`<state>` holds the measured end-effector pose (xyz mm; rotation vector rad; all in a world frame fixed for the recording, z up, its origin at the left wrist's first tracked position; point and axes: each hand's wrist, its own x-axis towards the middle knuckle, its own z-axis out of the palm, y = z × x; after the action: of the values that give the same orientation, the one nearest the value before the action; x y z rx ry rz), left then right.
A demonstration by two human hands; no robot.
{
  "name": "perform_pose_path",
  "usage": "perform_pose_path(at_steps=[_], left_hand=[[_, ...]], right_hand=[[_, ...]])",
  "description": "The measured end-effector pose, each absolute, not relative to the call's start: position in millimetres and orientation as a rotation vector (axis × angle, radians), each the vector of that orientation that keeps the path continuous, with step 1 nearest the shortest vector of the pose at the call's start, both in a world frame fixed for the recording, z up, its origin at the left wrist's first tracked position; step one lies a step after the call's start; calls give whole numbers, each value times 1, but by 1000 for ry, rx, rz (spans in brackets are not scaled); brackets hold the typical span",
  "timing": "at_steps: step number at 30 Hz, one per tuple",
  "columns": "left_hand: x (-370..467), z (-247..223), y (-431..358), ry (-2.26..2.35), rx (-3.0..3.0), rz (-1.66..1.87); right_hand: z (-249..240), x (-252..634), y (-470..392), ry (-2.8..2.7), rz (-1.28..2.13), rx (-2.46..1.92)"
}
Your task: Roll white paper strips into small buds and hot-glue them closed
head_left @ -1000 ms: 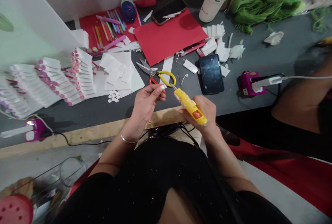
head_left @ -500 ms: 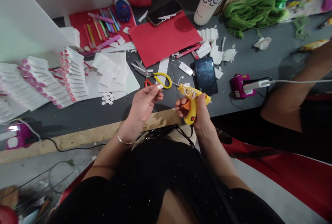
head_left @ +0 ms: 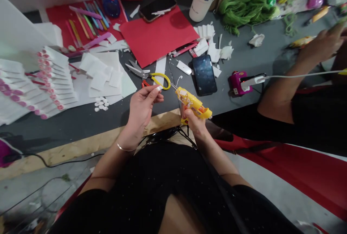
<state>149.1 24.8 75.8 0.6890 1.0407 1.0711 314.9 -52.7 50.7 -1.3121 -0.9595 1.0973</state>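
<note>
Left hand [head_left: 142, 105] pinches a white piece [head_left: 159, 87]; right hand [head_left: 195, 122], apart, grips the glue gun [head_left: 191, 98], nozzle [head_left: 174, 86] near the piece. Left of both, pink-tipped white rows [head_left: 60, 78] appear complete; loose discs [head_left: 101, 104] apparently remain unused.

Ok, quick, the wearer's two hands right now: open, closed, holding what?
Left hand: closed, pinching a small white piece between thumb and fingers.
Right hand: closed, holding the yellow glue gun.

No text legible: tumbler [head_left: 202, 1] at 1 o'clock, small mark blurred; hot glue gun [head_left: 189, 99], 3 o'clock, print too small.
</note>
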Motion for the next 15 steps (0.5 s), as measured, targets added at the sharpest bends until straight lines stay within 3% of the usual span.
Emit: perform_pose_path(at_steps=[15], left_hand=[[138,75,24,1050,692,1121]], right_hand=[[46,333,-23,-1185,916,-1410]])
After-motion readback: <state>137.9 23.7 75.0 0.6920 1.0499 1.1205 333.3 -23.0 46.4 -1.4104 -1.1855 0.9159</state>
